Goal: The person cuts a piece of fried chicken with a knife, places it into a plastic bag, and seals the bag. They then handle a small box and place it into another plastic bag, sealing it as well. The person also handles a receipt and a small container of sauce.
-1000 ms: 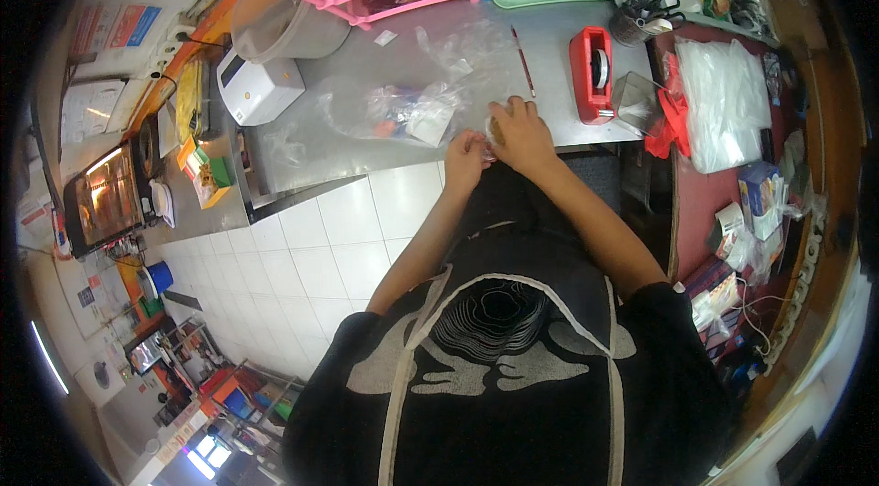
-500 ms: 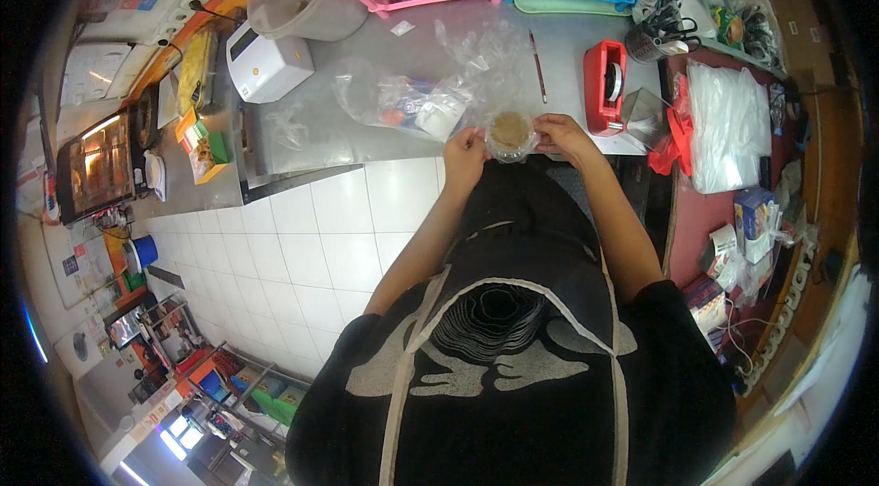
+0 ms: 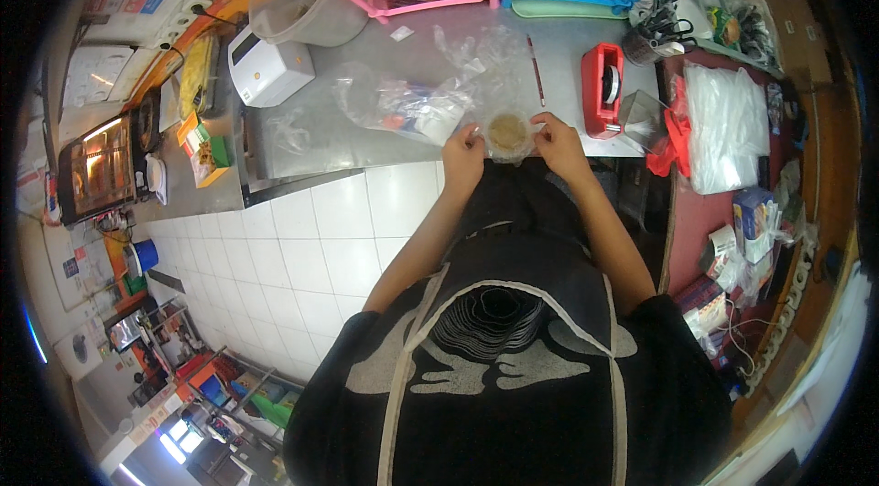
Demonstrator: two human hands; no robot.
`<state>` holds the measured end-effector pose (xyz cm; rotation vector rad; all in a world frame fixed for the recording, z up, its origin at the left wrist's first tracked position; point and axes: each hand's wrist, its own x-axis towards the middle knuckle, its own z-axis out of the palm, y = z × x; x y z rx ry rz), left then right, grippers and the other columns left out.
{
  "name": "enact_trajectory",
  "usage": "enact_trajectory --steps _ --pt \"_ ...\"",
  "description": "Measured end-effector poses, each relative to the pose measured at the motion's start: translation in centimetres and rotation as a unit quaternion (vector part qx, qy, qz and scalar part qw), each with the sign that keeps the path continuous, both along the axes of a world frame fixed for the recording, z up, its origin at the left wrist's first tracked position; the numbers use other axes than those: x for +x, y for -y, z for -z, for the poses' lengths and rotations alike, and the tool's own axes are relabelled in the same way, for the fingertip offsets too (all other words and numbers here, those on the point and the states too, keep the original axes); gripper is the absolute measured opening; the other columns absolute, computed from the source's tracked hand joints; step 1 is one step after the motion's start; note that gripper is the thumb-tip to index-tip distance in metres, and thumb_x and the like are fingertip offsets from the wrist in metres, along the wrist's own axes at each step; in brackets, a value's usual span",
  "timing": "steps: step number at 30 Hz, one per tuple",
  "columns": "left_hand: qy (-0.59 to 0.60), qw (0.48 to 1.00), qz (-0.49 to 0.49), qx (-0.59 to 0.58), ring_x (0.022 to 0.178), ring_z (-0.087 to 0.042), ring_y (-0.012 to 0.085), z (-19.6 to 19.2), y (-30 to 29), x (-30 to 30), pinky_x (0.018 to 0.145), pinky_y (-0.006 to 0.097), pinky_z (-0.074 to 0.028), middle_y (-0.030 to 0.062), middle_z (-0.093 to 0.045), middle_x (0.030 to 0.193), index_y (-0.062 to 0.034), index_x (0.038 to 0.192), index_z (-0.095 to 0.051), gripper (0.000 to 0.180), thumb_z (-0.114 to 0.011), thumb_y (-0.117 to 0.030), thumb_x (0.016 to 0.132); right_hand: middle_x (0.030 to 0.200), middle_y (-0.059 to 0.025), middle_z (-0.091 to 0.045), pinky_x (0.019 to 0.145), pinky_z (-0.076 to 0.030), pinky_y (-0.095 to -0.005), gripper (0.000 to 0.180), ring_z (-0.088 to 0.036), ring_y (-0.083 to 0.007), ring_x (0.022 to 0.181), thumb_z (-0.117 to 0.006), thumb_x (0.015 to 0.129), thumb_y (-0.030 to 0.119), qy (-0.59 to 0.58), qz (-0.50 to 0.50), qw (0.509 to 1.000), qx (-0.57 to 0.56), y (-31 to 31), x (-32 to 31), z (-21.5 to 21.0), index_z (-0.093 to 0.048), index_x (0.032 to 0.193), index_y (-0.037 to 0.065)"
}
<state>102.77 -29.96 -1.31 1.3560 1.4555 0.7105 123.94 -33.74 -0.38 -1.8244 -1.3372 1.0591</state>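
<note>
Both hands pinch one small clear bag (image 3: 508, 136) at the tabletop (image 3: 366, 133) edge: left hand (image 3: 462, 159) at its 9 o'clock, right hand (image 3: 558, 145) at 3. Brown filling is already inside; sealing looks undone. Tape dispenser (image 3: 602, 89) waits at 2 o'clock.

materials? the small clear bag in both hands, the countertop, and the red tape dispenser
Small clear bag: thin glossy plastic film, see-through, crinkled, brown contents showing. Grey countertop: looks like brushed stainless steel, dull sheen. Red tape dispenser: probably moulded plastic, uniform colour. Left hand and right hand pinch the bag.
</note>
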Motion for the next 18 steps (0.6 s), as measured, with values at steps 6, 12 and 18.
enact_trajectory --steps 6,12,18 --pt "0.037 0.999 0.005 0.013 0.068 -0.063 0.0131 -2.4 0.5 -0.1 0.064 0.028 -0.051 0.0057 -0.063 0.076 0.0020 0.119 -0.065 0.028 -0.057 -0.003 0.092 0.077 -0.0221 -0.066 0.070 -0.050 -0.0506 0.026 -0.066 -0.0422 0.076 -0.062 0.084 0.008 0.143 -0.019 0.989 0.040 0.1 -0.7 -3.1 -0.063 0.110 0.008" --pt "0.123 0.991 0.012 0.048 0.076 -0.063 0.0118 -4.5 -0.1 0.2 0.070 0.026 -0.051 0.0015 -0.059 0.080 -0.0004 0.122 -0.060 0.027 -0.054 -0.002 0.095 0.083 -0.0227 -0.067 0.071 -0.051 -0.0502 0.017 -0.066 -0.0412 0.079 -0.062 0.084 0.008 0.133 -0.011 0.985 0.111 0.0 -0.5 -4.8 -0.066 0.100 0.005" --pt "0.225 0.974 0.036 -0.019 0.078 -0.063 0.0118 -4.9 -0.3 1.3 0.074 0.025 -0.050 0.0012 -0.057 0.085 -0.0024 0.125 -0.057 0.028 -0.054 -0.003 0.097 0.097 -0.0228 -0.068 0.076 -0.053 -0.0501 0.019 -0.067 -0.0423 0.088 -0.063 0.087 0.013 0.266 -0.008 0.964 0.028 -0.1 -0.4 -4.1 -0.062 0.102 0.000"
